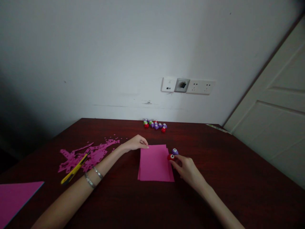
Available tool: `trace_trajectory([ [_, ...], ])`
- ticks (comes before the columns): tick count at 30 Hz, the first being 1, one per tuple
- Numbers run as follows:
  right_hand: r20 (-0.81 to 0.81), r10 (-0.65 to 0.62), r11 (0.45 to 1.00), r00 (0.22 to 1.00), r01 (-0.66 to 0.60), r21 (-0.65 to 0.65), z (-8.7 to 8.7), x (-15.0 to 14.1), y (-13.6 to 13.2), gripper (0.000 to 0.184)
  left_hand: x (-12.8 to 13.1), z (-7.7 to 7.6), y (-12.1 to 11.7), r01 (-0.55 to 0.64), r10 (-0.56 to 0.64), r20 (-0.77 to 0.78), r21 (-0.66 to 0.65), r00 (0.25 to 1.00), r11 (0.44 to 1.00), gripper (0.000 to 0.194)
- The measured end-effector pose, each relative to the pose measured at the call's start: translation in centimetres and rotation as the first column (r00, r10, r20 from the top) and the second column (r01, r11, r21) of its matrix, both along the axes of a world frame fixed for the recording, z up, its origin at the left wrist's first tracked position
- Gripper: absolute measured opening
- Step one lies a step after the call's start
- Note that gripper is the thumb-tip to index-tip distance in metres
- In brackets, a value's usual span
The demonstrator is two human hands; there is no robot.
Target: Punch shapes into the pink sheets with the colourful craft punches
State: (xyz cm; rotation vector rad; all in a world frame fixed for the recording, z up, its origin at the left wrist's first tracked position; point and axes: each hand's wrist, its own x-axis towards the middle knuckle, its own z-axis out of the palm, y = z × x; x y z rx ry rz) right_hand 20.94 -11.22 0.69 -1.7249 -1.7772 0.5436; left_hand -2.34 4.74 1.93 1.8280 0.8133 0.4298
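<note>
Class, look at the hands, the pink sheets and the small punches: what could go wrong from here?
1. The pink sheets lie stacked slightly askew; the left hand rests only at their top left corner, so they may slide apart.
2. The right hand touches the red punch at the sheets' edge; it could shift them or nudge the purple punch beside it.

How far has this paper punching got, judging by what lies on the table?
Done: a heap of punched pink paper scraps lies left, beside a yellow utility knife. In hand: the left hand steadies a folded pink paper sheet, while the right hand touches a small red punch at its edge. Left: this sheet looks unpunched, and another pink sheet waits.
</note>
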Motion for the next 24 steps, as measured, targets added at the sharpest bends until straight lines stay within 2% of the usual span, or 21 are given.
trace_trajectory([
  [15, 0.110, 0.026, 0.998, 0.994, -0.031, 0.048, 0.72, -0.12, -0.07, 0.024, 0.09, 0.22, -0.41, -0.022, 0.021, -0.005, -0.026, 1.000, 0.999, 0.022],
  [24, 0.112, 0.039, 0.997, 0.993, -0.046, 0.057, 0.25, 0.07, 0.10, 0.025, 0.00, -0.31, -0.18, -0.039, 0.038, -0.014, -0.065, 0.999, 0.997, 0.028],
])
